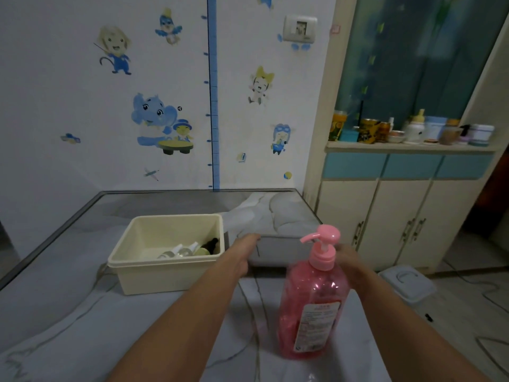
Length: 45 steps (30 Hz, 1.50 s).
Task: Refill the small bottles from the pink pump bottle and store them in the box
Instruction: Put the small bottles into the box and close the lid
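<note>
- The pink pump bottle (312, 304) stands upright on the marble table (68, 312), lower right of centre.
- The cream box (165, 274), centre left, holds small bottles (183, 250).
- Left hand (242, 250), centre: fingers straight, together, holding nothing.
- Right hand (351, 261) is behind the pump; its fingers cannot be told.

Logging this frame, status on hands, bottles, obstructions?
Left hand open, beside box. Right hand behind pump bottle, grip unclear. Small bottles in box. Nothing in the way.

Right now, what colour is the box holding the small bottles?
Cream, a pale yellowish white: the box shows best in the head view.
</note>
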Each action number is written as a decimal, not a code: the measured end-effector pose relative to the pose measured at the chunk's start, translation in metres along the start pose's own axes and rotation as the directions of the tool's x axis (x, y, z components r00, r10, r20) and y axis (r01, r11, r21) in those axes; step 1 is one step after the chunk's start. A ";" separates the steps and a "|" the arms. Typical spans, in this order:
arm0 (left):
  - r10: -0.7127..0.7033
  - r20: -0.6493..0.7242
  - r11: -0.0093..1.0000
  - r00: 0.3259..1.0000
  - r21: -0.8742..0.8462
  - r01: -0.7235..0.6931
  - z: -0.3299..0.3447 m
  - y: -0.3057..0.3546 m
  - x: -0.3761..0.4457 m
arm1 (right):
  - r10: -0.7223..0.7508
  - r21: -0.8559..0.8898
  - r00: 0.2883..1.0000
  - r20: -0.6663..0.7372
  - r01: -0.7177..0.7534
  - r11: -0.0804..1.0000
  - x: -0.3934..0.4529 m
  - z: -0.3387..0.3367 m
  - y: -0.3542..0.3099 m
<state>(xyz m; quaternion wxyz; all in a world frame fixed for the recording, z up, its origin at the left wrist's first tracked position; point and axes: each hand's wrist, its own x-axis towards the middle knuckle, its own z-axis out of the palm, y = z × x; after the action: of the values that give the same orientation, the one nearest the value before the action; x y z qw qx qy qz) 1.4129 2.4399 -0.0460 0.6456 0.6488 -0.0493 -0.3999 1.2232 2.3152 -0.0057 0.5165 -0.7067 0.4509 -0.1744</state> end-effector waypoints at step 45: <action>0.356 -0.306 0.885 0.883 0.412 -0.214 -0.207 0.094 -0.176 | -0.249 -0.314 0.943 0.221 0.311 0.897 -0.115 0.143 -0.158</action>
<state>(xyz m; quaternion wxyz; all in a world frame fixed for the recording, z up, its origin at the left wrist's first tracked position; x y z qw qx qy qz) 1.4577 2.6919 0.0850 0.5630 0.8068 -0.0962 -0.1516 1.3359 2.5007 0.1013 0.3917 -0.8563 0.3206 -0.1028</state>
